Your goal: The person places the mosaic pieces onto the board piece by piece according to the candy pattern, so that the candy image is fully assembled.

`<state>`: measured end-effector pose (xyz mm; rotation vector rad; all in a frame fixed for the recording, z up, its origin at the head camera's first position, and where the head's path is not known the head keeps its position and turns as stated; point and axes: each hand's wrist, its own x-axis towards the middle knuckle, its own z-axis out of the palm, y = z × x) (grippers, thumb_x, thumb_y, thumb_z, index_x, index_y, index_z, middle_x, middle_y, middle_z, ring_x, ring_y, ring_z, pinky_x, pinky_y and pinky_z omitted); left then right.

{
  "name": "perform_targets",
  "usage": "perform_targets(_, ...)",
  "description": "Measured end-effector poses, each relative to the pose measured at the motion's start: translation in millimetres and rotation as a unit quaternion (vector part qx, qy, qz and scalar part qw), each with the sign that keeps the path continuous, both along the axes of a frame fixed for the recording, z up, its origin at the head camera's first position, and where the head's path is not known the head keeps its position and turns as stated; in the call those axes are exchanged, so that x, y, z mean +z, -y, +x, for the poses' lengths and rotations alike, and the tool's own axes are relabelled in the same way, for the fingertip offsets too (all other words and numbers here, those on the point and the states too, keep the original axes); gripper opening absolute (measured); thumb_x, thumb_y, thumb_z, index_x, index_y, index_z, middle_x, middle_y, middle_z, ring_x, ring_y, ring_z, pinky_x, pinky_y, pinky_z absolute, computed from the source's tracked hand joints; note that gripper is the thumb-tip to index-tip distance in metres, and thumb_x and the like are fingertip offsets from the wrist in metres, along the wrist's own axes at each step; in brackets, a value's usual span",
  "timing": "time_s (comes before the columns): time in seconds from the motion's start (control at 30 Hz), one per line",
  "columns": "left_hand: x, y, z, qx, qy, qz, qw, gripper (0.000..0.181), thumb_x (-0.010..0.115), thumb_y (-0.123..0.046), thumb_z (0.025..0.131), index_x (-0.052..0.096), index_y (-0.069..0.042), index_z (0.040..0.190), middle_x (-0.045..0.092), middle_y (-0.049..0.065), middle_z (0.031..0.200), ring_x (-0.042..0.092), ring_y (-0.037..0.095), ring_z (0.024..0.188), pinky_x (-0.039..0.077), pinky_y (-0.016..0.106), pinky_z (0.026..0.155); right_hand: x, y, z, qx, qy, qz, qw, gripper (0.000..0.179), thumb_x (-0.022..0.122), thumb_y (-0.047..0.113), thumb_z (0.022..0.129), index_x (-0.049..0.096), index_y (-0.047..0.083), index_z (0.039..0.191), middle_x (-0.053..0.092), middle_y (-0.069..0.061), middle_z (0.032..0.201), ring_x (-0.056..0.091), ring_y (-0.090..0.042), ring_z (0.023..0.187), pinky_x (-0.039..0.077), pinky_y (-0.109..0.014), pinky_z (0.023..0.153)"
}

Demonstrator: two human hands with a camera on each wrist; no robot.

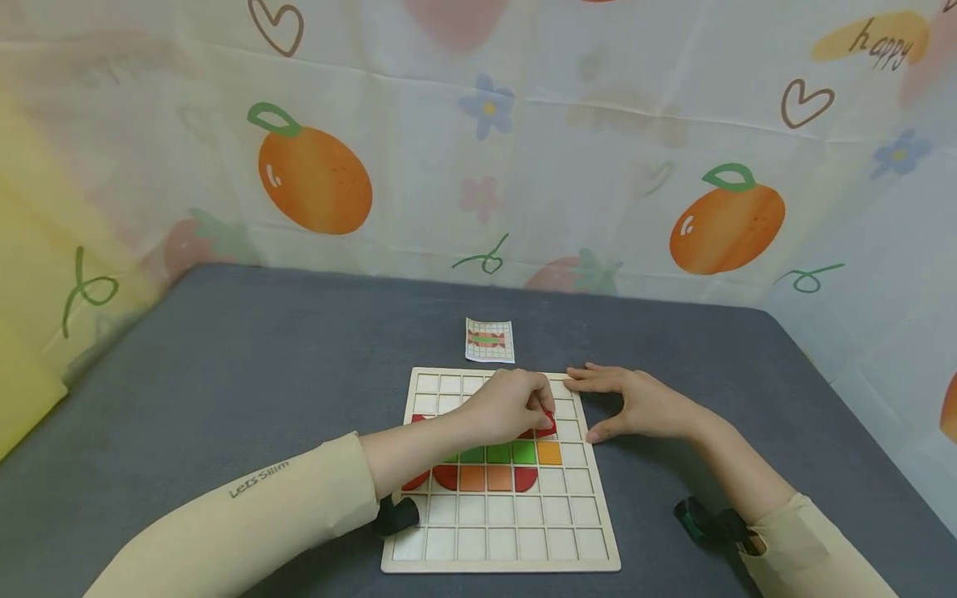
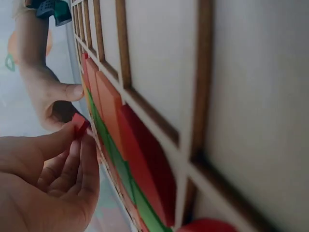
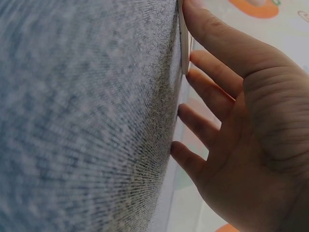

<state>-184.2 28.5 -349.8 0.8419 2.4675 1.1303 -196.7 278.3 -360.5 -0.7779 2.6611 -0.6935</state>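
A wooden grid board lies on the table, with colored tiles in its middle rows. My left hand reaches over the board and pinches a small red tile between thumb and fingers, near the right end of the pattern. Below it are a green tile, a yellow-orange tile, a salmon tile and a dark red rounded tile. My right hand touches the board's right edge, thumb and fingers spread. The left hand and forearm hide part of the upper rows.
Beyond the board lies a small printed card showing a red, salmon and green grid pattern. The dark grey table ends at a fruit-patterned curtain. Black straps with devices sit at the wrists.
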Motion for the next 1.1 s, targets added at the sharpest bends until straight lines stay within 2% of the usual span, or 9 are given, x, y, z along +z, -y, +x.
perform_targets(0.1, -2.9, 0.8, -1.8, 0.003, -0.012, -0.005, 0.9999, 0.005, 0.073, -0.007, 0.087, 0.069, -0.007, 0.09, 0.069, 0.006, 0.075, 0.053, 0.008, 0.063, 0.04, 0.018, 0.059, -0.5, 1.6, -0.3, -0.001, -0.002, 0.0, 1.0, 0.08, 0.081, 0.049, 0.074, 0.053, 0.021, 0.144, 0.043, -0.003, 0.157, 0.026, -0.039, 0.151, 0.027, -0.068, 0.113)
perform_targets(0.3, -9.4, -1.2, -4.9, 0.01, -0.013, -0.014, 0.9998, 0.005, 0.073, -0.009, 0.088, 0.07, -0.008, 0.091, 0.07, 0.005, 0.076, 0.052, 0.006, 0.062, 0.039, 0.018, 0.059, 0.0, 1.5, 0.0, -0.003, -0.005, 0.0, 1.0, 0.081, 0.082, 0.05, 0.072, 0.053, 0.022, 0.143, 0.044, -0.001, 0.156, 0.027, -0.037, 0.151, 0.029, -0.066, 0.114)
perform_targets(0.53, -16.6, -6.0, -6.1, -0.007, -0.038, -0.028, 0.9988, 0.005, 0.071, -0.012, 0.09, 0.071, -0.008, 0.092, 0.069, 0.003, 0.077, 0.051, 0.005, 0.062, 0.04, 0.017, 0.061, -0.8, 1.2, -0.4, -0.005, 0.0, 0.005, 1.0, 0.082, 0.083, 0.05, 0.071, 0.053, 0.023, 0.143, 0.043, 0.001, 0.157, 0.026, -0.034, 0.152, 0.028, -0.064, 0.115)
perform_targets(0.77, -15.6, -6.4, -5.0, -0.018, -0.074, -0.045, 0.9961, 0.005, 0.074, -0.014, 0.088, 0.075, -0.009, 0.088, 0.075, 0.002, 0.083, 0.055, 0.004, 0.068, 0.044, 0.017, 0.065, -1.1, 1.6, 0.3, 0.0, -0.009, 0.001, 1.0, 0.082, 0.082, 0.05, 0.072, 0.053, 0.022, 0.143, 0.044, -0.001, 0.156, 0.028, -0.037, 0.151, 0.03, -0.064, 0.114)
perform_targets(0.93, -13.7, -6.3, -4.3, -0.017, -0.086, -0.049, 0.9949, 0.006, 0.076, -0.015, 0.086, 0.075, -0.012, 0.08, 0.073, 0.0, 0.077, 0.054, 0.004, 0.065, 0.042, 0.018, 0.062, -0.5, 1.3, -0.7, 0.003, -0.01, 0.004, 0.9999, 0.081, 0.081, 0.052, 0.073, 0.053, 0.021, 0.143, 0.044, -0.002, 0.156, 0.028, -0.038, 0.151, 0.029, -0.065, 0.113)
perform_targets(1.1, -12.4, -6.1, -4.5, -0.023, -0.08, -0.049, 0.9953, 0.005, 0.077, -0.015, 0.085, 0.075, -0.01, 0.083, 0.071, 0.001, 0.073, 0.052, 0.003, 0.064, 0.041, 0.017, 0.062, -0.6, 0.6, -0.7, 0.003, -0.007, 0.002, 1.0, 0.082, 0.081, 0.052, 0.073, 0.053, 0.021, 0.143, 0.044, -0.003, 0.156, 0.027, -0.039, 0.151, 0.029, -0.066, 0.113)
